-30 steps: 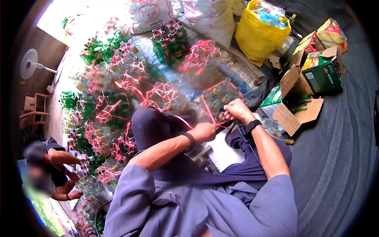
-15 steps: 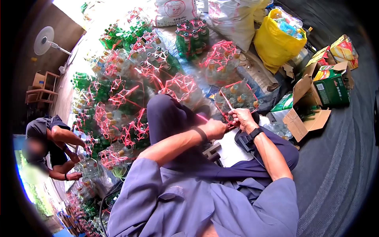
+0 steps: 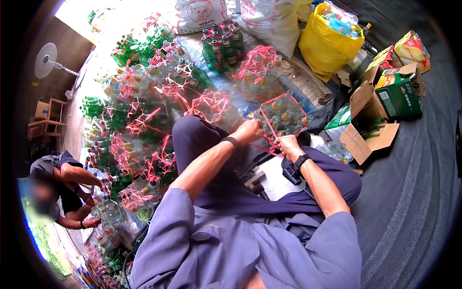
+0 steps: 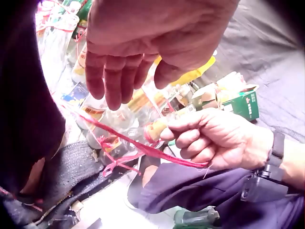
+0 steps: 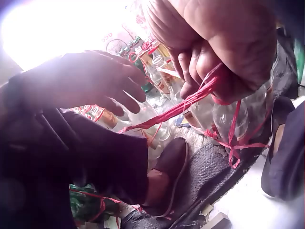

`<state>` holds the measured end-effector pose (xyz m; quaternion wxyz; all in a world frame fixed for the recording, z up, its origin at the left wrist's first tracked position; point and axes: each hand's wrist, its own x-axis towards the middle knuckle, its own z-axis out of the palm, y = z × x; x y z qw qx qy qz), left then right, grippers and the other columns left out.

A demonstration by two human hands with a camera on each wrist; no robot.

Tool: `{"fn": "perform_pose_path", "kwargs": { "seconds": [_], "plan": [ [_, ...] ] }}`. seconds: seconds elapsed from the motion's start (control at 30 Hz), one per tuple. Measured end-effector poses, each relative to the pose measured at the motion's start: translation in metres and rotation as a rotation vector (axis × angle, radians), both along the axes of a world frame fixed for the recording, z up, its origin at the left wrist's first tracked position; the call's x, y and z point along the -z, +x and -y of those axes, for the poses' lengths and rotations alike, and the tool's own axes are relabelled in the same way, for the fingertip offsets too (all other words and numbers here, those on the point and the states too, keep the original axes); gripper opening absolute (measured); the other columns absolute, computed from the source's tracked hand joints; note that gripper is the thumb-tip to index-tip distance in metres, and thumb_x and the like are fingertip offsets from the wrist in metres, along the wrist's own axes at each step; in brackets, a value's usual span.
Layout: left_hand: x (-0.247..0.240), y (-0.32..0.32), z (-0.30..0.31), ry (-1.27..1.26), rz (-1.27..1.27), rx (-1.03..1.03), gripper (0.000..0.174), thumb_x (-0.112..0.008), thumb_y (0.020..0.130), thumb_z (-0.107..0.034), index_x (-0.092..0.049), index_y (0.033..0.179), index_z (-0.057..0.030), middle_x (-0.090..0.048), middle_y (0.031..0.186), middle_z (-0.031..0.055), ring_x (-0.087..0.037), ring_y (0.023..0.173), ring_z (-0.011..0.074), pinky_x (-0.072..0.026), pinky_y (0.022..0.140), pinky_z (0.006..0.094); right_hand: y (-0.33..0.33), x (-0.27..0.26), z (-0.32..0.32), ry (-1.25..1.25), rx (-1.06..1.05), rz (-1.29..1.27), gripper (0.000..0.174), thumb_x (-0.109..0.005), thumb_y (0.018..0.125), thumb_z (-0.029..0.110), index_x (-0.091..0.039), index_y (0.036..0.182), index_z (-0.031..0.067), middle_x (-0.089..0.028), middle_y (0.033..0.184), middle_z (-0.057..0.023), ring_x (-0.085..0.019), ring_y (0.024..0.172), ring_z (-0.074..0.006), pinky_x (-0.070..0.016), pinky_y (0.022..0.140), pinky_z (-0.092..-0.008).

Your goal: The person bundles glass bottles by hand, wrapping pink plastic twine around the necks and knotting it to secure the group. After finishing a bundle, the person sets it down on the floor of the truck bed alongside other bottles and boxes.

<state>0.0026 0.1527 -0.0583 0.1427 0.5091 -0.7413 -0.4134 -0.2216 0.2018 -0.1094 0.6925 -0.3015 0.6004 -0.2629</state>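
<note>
Pink twine [image 4: 143, 149] stretches taut from my right hand [image 4: 221, 140], whose curled fingers grip its end, as the right wrist view also shows at my right hand [image 5: 224, 52]. My left hand [image 3: 249, 131] is over the near left side of a bundle of clear bottles [image 3: 284, 115] with twine around it. In the left wrist view the fingers of my left hand [image 4: 147, 43] hang loosely, with no twine seen in them. A tied twine knot [image 5: 232, 149] lies low against the bottles. The bundle stands just beyond both hands.
Many twine-tied bottle bundles [image 3: 139, 115] crowd the left. Open cartons [image 3: 356, 144] and a yellow bag [image 3: 327, 45] of plastic bottles stand at the right. Loose clear bottles [image 3: 332, 151] lie beside my right knee. Another person [image 3: 65, 185] crouches at the far left.
My left hand has moved from beside my right hand, forward to the bundle's left side. My right hand has come down closer to the bundle's near edge, gripping twine. The head view has shifted.
</note>
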Motion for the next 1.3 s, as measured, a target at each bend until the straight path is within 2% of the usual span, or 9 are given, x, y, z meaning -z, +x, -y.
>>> {"fn": "perform_pose_path", "kwargs": {
  "seconds": [0.23,0.4,0.53,0.6,0.7,0.83,1.0,1.07,1.3],
  "plan": [
    [0.012,-0.038,0.004,0.433,-0.332,-0.312,0.048,-0.063,0.091,-0.036,-0.055,0.111,0.0068,-0.066,0.088,0.0154,-0.069,0.07,0.021,-0.0542,0.058,0.0367,0.021,-0.032,-0.013,0.078,0.175,-0.256,0.028,-0.069,0.083,0.027,-0.063,0.063,0.0096,-0.052,0.051,0.0008,-0.04,0.034,-0.0111,-0.0241,0.032,-0.0288],
    [0.023,-0.06,0.004,0.454,-0.313,-0.506,0.059,-0.067,0.089,-0.036,-0.046,0.122,0.0079,-0.065,0.09,0.0176,-0.068,0.07,0.0265,-0.0542,0.061,0.0376,0.006,-0.042,-0.019,0.129,0.173,-0.288,0.033,-0.069,0.085,0.026,-0.06,0.057,0.0095,-0.051,0.052,0.0026,-0.038,0.038,-0.0094,-0.0239,0.036,-0.0276],
    [0.076,-0.055,0.005,0.066,-0.142,-0.379,0.064,-0.069,0.087,-0.034,-0.044,0.127,0.0088,-0.065,0.092,0.0202,-0.069,0.076,0.0299,-0.055,0.066,0.0392,-0.018,0.006,-0.018,0.104,0.218,-0.299,0.027,-0.07,0.085,0.026,-0.062,0.065,0.0094,-0.05,0.053,0.0032,-0.04,0.039,-0.0103,-0.0262,0.037,-0.0266],
    [0.047,-0.053,0.004,0.185,-0.082,-0.44,0.061,-0.069,0.084,-0.029,-0.043,0.125,0.0079,-0.065,0.098,0.0343,-0.063,0.095,0.0493,-0.05,0.083,0.0497,-0.022,0.017,-0.02,0.055,0.2,-0.321,0.027,-0.071,0.084,0.024,-0.061,0.064,0.0107,-0.05,0.053,0.0032,-0.041,0.04,-0.0106,-0.0288,0.038,-0.0271],
    [0.101,-0.037,0.012,-0.248,0.076,-0.193,0.069,-0.071,0.085,-0.03,-0.04,0.133,0.0084,-0.064,0.095,0.0223,-0.068,0.083,0.0314,-0.055,0.07,0.0415,-0.042,0.157,-0.027,-0.437,0.094,-0.36,0.02,-0.068,0.074,0.017,-0.063,0.059,0.0047,-0.06,0.054,-0.01,-0.055,0.05,-0.02,-0.0396,0.051,-0.0387],
    [0.064,-0.05,0.013,0.15,-0.185,-0.533,0.057,-0.068,0.084,-0.03,-0.048,0.125,0.0043,-0.066,0.097,0.0321,-0.065,0.098,0.0456,-0.0504,0.084,0.0486,-0.032,0.066,-0.012,-0.239,-0.027,-0.603,0.025,-0.07,0.073,0.021,-0.063,0.06,0.0017,-0.063,0.061,-0.0107,-0.059,0.055,-0.0225,-0.0418,0.053,-0.04],
    [0.081,-0.066,-0.014,0.258,-0.243,-0.307,0.045,-0.066,0.085,-0.03,-0.06,0.112,0.0056,-0.067,0.102,0.0295,-0.065,0.102,0.0433,-0.0497,0.087,0.049,-0.034,0.054,-0.011,-0.051,-0.095,-0.651,0.027,-0.062,0.078,0.023,-0.069,0.068,-0.0009,-0.07,0.073,-0.0168,-0.068,0.068,-0.0342,-0.0487,0.063,-0.0441],
    [0.063,-0.074,-0.026,0.302,-0.155,-0.164,0.043,-0.064,0.087,-0.03,-0.059,0.113,0.0035,-0.067,0.099,0.0315,-0.064,0.103,0.0443,-0.0489,0.087,0.0499,-0.047,0.122,-0.021,-0.391,-0.048,-0.534,0.026,-0.069,0.074,0.017,-0.061,0.055,0.001,-0.06,0.054,-0.0071,-0.056,0.049,-0.0177,-0.0379,0.046,-0.0378],
    [0.078,-0.099,-0.033,0.423,-0.39,-0.275,0.026,-0.063,0.082,-0.02,-0.063,0.078,0.0054,-0.066,0.068,0.0188,-0.068,0.062,0.0275,-0.0515,0.057,0.04,-0.045,0.103,-0.025,-0.461,-0.427,-0.991,0.012,-0.065,0.072,0.016,-0.073,0.069,0.0067,-0.068,0.073,-0.0146,-0.068,0.065,-0.0273,-0.0521,0.06,-0.0392]
  ]
}}
